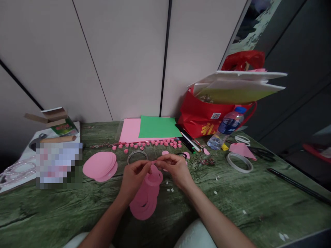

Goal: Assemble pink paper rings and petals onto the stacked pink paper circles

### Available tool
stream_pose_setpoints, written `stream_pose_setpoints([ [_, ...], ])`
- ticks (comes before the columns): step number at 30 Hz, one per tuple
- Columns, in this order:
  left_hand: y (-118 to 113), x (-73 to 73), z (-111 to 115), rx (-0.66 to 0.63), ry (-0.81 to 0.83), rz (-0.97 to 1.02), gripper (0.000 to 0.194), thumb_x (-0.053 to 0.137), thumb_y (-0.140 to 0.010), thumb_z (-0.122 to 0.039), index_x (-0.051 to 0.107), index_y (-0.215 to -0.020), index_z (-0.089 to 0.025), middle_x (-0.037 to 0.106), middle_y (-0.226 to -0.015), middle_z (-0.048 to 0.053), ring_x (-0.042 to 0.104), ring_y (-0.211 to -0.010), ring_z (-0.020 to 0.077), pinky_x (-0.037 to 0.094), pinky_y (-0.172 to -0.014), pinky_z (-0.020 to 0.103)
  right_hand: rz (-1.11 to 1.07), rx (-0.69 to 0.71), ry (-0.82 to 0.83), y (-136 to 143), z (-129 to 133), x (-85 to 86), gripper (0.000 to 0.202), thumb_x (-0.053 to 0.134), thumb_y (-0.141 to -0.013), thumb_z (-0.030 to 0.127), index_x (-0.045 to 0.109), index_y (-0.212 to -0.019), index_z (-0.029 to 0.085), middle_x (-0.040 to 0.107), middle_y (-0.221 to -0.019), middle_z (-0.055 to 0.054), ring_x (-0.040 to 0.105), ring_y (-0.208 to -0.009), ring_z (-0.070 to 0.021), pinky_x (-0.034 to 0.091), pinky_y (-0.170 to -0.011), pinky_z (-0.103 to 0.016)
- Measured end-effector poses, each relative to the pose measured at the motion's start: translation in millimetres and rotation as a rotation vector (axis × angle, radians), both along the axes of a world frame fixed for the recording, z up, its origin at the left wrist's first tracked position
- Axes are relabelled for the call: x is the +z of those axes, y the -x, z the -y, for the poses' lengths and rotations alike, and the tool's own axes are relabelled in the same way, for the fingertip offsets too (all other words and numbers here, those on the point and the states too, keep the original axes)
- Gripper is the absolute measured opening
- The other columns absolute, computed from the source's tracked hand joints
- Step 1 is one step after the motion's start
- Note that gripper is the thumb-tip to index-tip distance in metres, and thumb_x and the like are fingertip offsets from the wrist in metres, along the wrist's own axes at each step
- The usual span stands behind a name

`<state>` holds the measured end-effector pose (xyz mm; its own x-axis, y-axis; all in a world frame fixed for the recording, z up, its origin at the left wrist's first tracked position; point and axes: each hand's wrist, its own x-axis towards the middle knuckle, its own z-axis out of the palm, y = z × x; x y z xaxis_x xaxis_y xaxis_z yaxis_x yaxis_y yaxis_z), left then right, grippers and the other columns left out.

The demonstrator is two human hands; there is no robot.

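Inspector: Nearest item on the tabletop (258,193)?

Clerk: One group of pink paper cut-outs (138,198), some with curved openings, lying below the hands. The layers overlap; their number cannot be told.

Inspector: Hands?

Clerk: Two. The left hand (133,175) is nearly closed, thumb and forefinger pinched on one small pink paper piece (153,161). The right hand (178,168) meets it from the other side, thumb and forefinger likewise pinched on that piece, remaining fingers loosely curled.

Inspector: Position of the piece?

Clerk: Between the two sets of fingertips, at the far end of the cut-outs. Whether it is joined to them cannot be told.

Inspector: Beyond?

Clerk: One stack of pink discs (98,165) to the left, exact count hidden. Two tape rolls: one (128,158) just behind the left hand, the other (240,169) well apart at the right. One row of small pink roses (165,143), more than ten, too close-set for an exact figure.

Inspector: Farthest?

Clerk: At least two sheets, a green sheet (160,127) partly covering a pink sheet (131,129). To their right, one blue-capped bottle (227,128) just in front of one red bag (196,113).
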<state>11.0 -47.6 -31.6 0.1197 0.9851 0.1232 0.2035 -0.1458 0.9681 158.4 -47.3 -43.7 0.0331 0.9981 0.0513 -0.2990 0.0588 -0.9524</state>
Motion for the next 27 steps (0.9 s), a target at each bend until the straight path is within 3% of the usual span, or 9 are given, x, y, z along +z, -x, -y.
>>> stream_pose_setpoints([
  [8,0.9,0.2,-1.0,0.04,-0.026,-0.015,0.02,0.056,-0.073,-0.032,0.063,-0.064,-0.015,0.059,-0.056,0.0,0.053,-0.058,0.0131,0.042,-0.057,0.022,0.067,0.034,0.002,-0.3,1.1,3.1,0.021,0.068,-0.065,0.03,0.071,-0.083,0.019,0.069,-0.067,-0.003,0.063,-0.064,-0.0157,0.049,-0.063,-0.029],
  [15,1.5,-5.0,-1.9,0.022,-0.03,0.002,0.021,0.056,-0.073,-0.033,0.064,-0.066,-0.015,0.059,-0.057,0.001,0.053,-0.059,0.0136,0.043,-0.058,0.023,0.049,0.04,-0.014,-0.7,-0.2,0.7,0.019,0.068,-0.064,0.029,0.071,-0.08,0.02,0.069,-0.067,-0.003,0.062,-0.062,-0.014,0.049,-0.062,-0.027],
  [27,0.3,-0.9,-0.1,0.003,-0.024,-0.031,0.022,0.055,-0.074,-0.033,0.063,-0.064,-0.015,0.059,-0.057,0.0,0.053,-0.058,0.0133,0.042,-0.057,0.023,0.023,0.025,-0.021,-0.4,-0.3,-0.7,0.019,0.073,-0.058,0.03,0.067,-0.07,0.017,0.064,-0.058,0.0,0.057,-0.053,-0.0118,0.046,-0.053,-0.025],
])
